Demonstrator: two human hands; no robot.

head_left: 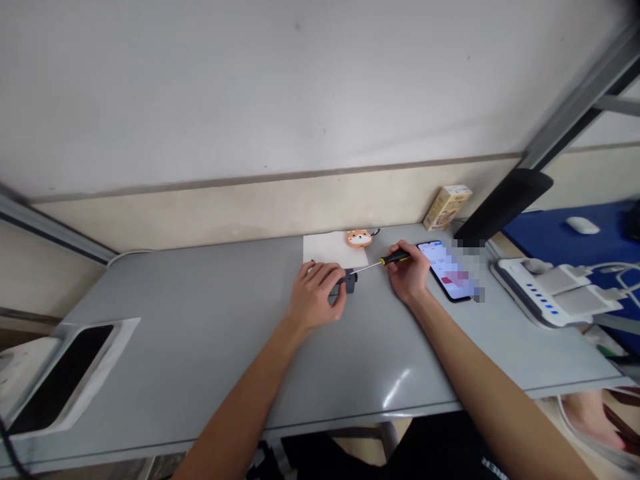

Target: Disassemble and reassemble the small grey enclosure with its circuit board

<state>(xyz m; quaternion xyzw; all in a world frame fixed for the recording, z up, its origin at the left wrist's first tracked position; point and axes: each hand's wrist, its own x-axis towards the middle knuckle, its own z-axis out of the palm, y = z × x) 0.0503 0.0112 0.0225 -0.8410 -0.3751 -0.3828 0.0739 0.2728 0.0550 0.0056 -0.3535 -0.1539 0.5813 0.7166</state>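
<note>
Dark-grey device (351, 285) gripped in left hand (314, 295), left of right hand (413, 275), screwdriver (391, 258) clasped in right

The flat grey tabletop (210, 347) is looking smooth and glossy, while a rectangular white paper sheet (323, 248) is looking matt. In front of the sheet, a boxy dark grey device (351, 283) is showing dull plastic; toward the sheet's right, a slim black-and-yellow plastic-handled screwdriver (384, 261) is showing bright metal, and a rectangular black phone (443, 270) is presenting smooth glass.
</note>
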